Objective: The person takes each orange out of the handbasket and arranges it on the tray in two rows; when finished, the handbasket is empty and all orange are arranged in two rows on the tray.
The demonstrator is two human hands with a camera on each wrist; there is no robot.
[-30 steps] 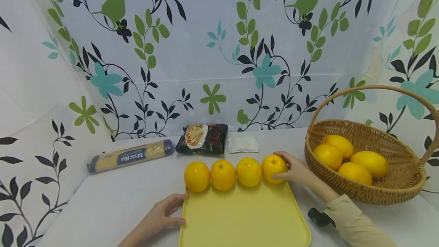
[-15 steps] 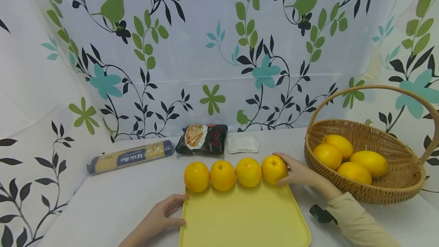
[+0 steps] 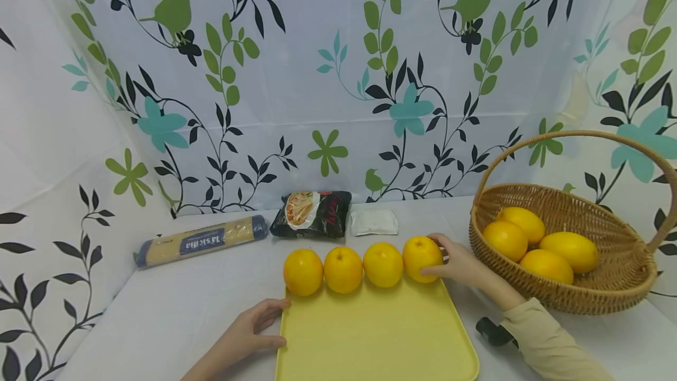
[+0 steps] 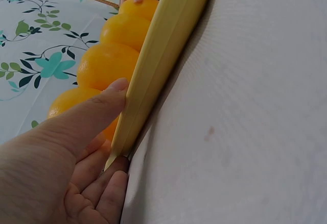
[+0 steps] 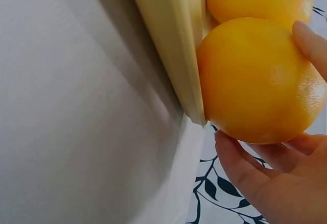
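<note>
Several oranges point(image 3: 343, 270) form a row along the far end of a yellow tray point(image 3: 370, 334). My right hand point(image 3: 459, 260) grips the rightmost orange point(image 3: 419, 256), its thumb on the near side and its fingers round the far right side. In the right wrist view, that orange point(image 5: 260, 81) sits at the tray's corner between thumb and fingers. My left hand point(image 3: 254, 329) holds the tray's left edge near the far corner. The left wrist view has the left thumb point(image 4: 104, 101) against the rim and the other fingers bent at the corner, partly hidden.
A wicker basket point(image 3: 629, 287) with several yellow-orange fruits point(image 3: 568, 251) stands at the right. Behind the oranges lie a spaghetti pack point(image 3: 201, 241), a black food packet point(image 3: 312, 214) and a small white packet point(image 3: 374, 222). A dark object point(image 3: 494, 331) lies partly under the right sleeve.
My right thumb shifted right along the rightmost orange half a second ago and is now back on its near side. The left hand, tray and other oranges have kept their places.
</note>
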